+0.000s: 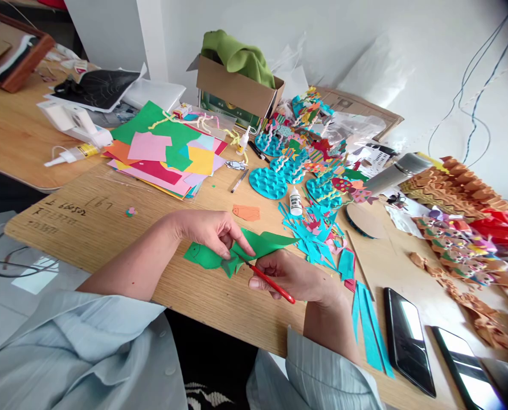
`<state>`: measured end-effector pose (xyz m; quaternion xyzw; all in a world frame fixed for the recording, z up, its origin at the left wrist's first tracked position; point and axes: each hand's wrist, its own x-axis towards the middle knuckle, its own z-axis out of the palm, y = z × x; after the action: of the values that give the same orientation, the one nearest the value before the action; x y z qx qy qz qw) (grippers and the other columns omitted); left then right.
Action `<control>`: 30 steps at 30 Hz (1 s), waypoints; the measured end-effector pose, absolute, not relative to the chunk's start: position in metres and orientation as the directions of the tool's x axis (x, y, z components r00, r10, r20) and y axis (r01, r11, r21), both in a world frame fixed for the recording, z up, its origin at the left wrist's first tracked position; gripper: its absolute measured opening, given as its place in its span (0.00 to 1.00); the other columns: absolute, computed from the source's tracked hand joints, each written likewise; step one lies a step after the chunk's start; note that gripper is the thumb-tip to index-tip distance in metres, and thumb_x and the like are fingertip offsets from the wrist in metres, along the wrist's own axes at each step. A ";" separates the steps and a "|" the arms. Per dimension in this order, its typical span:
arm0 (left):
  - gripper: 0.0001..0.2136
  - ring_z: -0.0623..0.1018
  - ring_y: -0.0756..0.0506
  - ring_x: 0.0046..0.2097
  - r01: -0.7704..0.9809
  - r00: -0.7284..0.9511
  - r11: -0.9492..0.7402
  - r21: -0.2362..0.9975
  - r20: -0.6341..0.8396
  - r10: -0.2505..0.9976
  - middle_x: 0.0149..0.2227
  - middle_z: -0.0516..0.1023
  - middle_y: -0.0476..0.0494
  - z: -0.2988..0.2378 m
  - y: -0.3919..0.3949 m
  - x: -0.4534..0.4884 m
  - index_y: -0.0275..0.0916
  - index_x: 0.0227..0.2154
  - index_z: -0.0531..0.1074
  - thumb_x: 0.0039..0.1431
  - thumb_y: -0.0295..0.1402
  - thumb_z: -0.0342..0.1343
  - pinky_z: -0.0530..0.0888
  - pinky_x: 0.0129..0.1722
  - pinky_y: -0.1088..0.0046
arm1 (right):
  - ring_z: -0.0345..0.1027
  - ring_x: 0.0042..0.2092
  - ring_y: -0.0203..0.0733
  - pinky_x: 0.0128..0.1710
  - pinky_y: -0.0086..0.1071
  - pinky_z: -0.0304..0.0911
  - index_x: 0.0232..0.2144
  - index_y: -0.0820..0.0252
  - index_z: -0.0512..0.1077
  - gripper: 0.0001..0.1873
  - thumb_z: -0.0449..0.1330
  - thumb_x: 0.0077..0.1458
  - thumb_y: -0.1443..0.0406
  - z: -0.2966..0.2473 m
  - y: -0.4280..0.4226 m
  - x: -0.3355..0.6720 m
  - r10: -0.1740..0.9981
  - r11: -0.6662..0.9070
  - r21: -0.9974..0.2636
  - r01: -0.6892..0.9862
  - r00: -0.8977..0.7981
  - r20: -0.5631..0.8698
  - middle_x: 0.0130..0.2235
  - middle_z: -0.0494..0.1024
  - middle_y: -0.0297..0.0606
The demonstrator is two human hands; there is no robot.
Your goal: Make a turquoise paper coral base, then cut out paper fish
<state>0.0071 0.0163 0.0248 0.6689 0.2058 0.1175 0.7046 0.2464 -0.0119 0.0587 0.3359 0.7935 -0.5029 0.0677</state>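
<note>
The green paper fish (207,256) lies just above the worktop (87,228), held up by both hands. The left hand (205,230) curves over it, its fingers pinching the green paper close to the cut. The right hand (290,276) is closed around the red-handled scissors (273,283), whose blade tips meet the paper; the blades are mostly hidden. Keeping that pinch near the blades should stop the paper from flexing, and turning the paper into the blades should give a smoother edge. Beyond the green paper fish sit an orange paper fish (246,213) and a white glue bottle (295,201), and turquoise paper strips (367,327) lie to its right.
</note>
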 end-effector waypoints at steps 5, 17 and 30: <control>0.22 0.74 0.51 0.22 0.107 0.892 0.070 0.992 -0.127 0.433 0.23 0.79 0.47 0.024 0.016 0.006 0.39 0.50 0.76 0.50 0.30 0.65 0.68 0.20 0.81 | 0.50 0.20 0.29 0.20 0.27 0.45 0.16 0.60 0.62 0.31 0.58 0.54 0.42 0.058 -0.011 0.249 0.479 0.248 -0.761 0.599 -0.759 -0.441 0.16 0.63 0.29; 0.22 0.72 0.52 0.22 0.114 0.893 0.004 0.994 -0.104 0.438 0.22 0.76 0.48 0.021 0.018 0.007 0.38 0.52 0.75 0.51 0.31 0.65 0.67 0.21 0.81 | 0.48 0.20 0.29 0.20 0.27 0.42 0.15 0.60 0.61 0.32 0.59 0.52 0.41 0.053 -0.011 0.245 0.504 0.261 -0.762 0.593 -0.757 -0.417 0.16 0.61 0.29; 0.23 0.67 0.55 0.23 0.057 0.729 0.013 0.998 -0.050 0.683 0.21 0.70 0.52 0.039 0.017 -0.019 0.39 0.48 0.78 0.46 0.33 0.68 0.62 0.22 0.83 | 0.66 0.29 0.39 0.29 0.32 0.62 0.23 0.59 0.70 0.22 0.67 0.47 0.47 0.069 -0.016 0.265 0.906 0.220 -0.966 0.136 -0.395 0.151 0.25 0.72 0.36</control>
<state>-0.0195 0.0175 0.0390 0.6605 0.2798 0.2391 0.6544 0.2648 -0.0161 0.0685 0.3857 0.6754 -0.4913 -0.3921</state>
